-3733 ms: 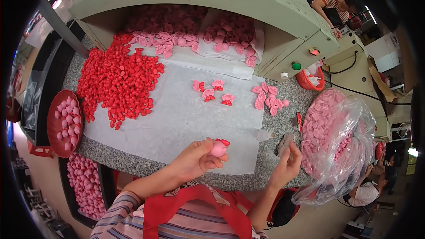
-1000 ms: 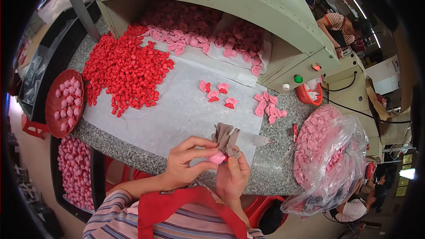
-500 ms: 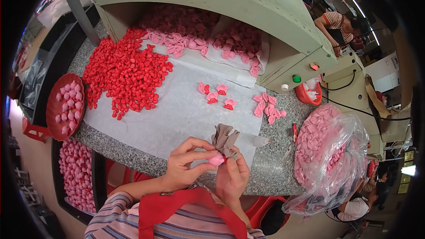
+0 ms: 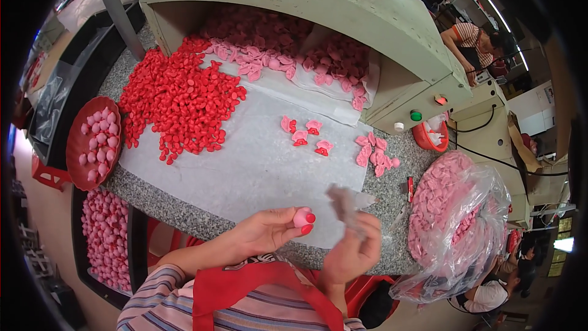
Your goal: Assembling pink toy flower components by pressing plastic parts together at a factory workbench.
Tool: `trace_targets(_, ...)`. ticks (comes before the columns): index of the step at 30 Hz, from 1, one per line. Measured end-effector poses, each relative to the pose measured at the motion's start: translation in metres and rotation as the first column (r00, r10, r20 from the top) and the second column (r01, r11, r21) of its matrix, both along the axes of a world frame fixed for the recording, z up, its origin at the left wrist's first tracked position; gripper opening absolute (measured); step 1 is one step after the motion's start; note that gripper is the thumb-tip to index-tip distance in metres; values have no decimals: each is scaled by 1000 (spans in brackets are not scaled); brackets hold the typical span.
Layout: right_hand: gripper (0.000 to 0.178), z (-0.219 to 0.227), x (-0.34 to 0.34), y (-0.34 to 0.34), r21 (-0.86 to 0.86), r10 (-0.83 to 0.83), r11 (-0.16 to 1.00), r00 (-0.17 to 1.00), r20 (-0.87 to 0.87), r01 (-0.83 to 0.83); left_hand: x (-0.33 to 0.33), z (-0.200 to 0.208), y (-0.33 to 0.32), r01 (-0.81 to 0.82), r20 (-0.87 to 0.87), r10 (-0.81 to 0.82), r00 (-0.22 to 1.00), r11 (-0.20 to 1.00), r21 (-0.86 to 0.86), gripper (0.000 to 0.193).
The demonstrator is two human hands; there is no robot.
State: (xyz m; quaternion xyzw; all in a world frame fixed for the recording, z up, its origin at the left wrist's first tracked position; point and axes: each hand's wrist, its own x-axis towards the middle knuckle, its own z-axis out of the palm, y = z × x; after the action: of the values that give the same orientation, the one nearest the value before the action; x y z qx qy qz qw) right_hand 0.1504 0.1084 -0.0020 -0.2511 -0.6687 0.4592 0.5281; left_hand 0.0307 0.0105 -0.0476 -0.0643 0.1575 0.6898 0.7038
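Lower centre of frame: left hand (image 4: 269, 230) is pinching a small pink piece (image 4: 302, 217) between closed fingertips. Right hand (image 4: 354, 250) is gripping a blurred grey-brown scrap (image 4: 343, 203) just beside it.

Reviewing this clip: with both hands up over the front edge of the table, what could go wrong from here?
The left hand pinches the pink piece in its fingertips right above the table's front edge; a slip could send it to the floor. The right hand holds a blurred greyish cloth-like thing close to the clear bag of pink parts, which bulges past the table corner; a nudge might tip it.
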Motion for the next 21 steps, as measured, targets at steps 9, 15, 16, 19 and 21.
trace_targets(9, 29, 25, 61, 95, 493, -714, 695, 585, 385, 523, -3, 14, 6, -19, 221, 26, 975, 999, -31, 43)
trace_targets(15, 46, 12, -4, -8, 134, 91, 976, 882, 462, -170, -3, 7, 4, -29, 278, 22, 960, 999, 22, 43)
trace_targets(16, 46, 8, -13, -15, 135, 92, 976, 884, 458, -171, -2, 9, 4, -39, 227, 24, 974, 997, 64, 42)
trace_targets(19, 46, -1, -26, -22, 98, 120, 981, 927, 356, -165, -2, 8, 0, -69, 138, 55, 989, 993, 100, 39)
trace_targets(21, 42, -1, -28, -20, 71, 178, 974, 923, 342, -214, -4, 6, -3, -89, 103, 78, 992, 991, 98, 37)
